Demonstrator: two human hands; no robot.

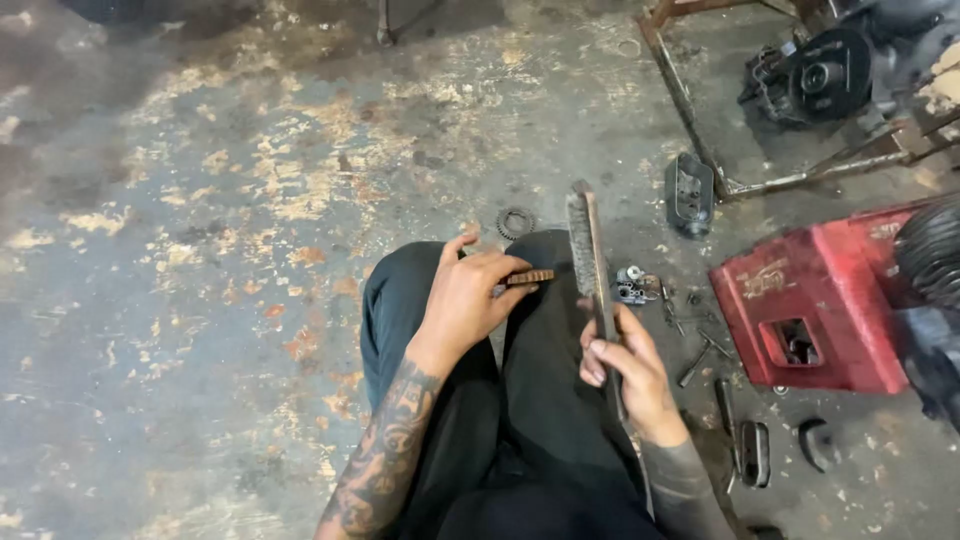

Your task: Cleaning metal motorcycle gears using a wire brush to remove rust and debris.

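My left hand (468, 300) is closing around a small brown toothed gear (529, 277), pinching it between thumb and fingertips above my left knee. Only the gear's edge is showing past my fingers. My right hand (628, 372) is wrapping firmly around the handle of a wire brush (589, 255), fingers fully curled, and the brush is pointing away from me with its bristle head lying just right of the gear, not touching it as far as I can tell. Both hands are working over my lap; I am sitting on the floor (180, 260) in dark trousers (530, 400).

A second, dark gear (515, 222) is lying on the stained concrete just beyond my knees. A small metal fitting (633, 285) is resting right of the brush, with loose bolts (700, 355) scattered near it. A red housing (815, 300) is standing further right, a black cover (689, 193) is sitting beyond it beside a rusty frame (700, 120), and an engine part (825, 75) is resting at the far corner.
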